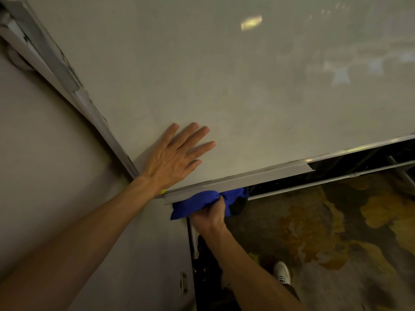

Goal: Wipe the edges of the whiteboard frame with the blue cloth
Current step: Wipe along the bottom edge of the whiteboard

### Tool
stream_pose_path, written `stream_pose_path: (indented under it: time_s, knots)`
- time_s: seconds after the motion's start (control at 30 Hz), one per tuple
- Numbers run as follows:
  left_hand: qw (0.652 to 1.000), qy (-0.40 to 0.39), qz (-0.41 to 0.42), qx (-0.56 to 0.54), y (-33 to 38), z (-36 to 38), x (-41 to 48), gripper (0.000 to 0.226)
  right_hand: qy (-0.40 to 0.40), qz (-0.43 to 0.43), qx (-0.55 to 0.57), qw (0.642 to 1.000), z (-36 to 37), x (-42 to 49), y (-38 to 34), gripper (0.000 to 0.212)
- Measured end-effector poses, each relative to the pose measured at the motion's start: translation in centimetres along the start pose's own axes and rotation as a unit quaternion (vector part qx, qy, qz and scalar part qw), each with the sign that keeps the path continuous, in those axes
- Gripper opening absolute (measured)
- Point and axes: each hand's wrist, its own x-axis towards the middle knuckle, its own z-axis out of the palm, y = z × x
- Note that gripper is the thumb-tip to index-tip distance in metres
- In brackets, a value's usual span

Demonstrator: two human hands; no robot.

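Note:
A large whiteboard (224, 75) fills the upper part of the view, bordered by a grey metal frame (258, 176) along its bottom edge and another strip up its left side. My left hand (177, 157) lies flat on the board surface near the lower left corner, fingers spread. My right hand (211, 215) grips a bunched blue cloth (195, 204) and presses it against the underside of the bottom frame, close to the corner. Part of the cloth hangs behind the frame.
A beige wall (45, 176) stands to the left of the board. Below are a patterned brown and yellow carpet (325, 232), a metal stand bar (325, 180) and my white shoe (281, 273). A small metal fitting (183, 282) sits low on the wall.

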Motion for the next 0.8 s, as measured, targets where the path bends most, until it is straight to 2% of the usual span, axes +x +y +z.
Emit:
stream_pose_path:
  time_s: [0.13, 0.27, 0.47, 0.63, 0.7, 0.8]
  knots:
    - [0.998, 0.015, -0.035, -0.042, -1.2, 0.4, -1.2, 0.065, -0.054, -0.068, 0.017, 0.996, 0.1, -1.1, -4.6, 0.042]
    - [0.998, 0.012, -0.041, -0.039, -1.6, 0.6, -1.8, 0.066, -0.054, -0.106, 0.038, 0.992, 0.4, -1.8, -6.3, 0.031]
    - [0.999, 0.000, -0.037, -0.014, -1.4, 0.5, -2.0, 0.065, 0.007, -0.033, 0.020, 0.999, 0.5, -0.4, -1.6, 0.031]
    - [0.999, 0.014, -0.033, -0.015, -1.4, 0.8, -1.8, 0.065, 0.018, -0.008, 0.024, 1.000, 0.2, -0.2, 0.5, 0.056]
    - [0.999, 0.020, -0.037, -0.023, -1.2, 0.8, -1.8, 0.064, 0.012, -0.032, 0.029, 0.999, 0.1, -0.8, -1.5, 0.053]
    - [0.998, 0.025, -0.036, -0.037, -1.0, 0.8, -1.7, 0.063, -0.001, -0.132, 0.013, 0.991, 0.5, -2.4, -6.5, 0.047]
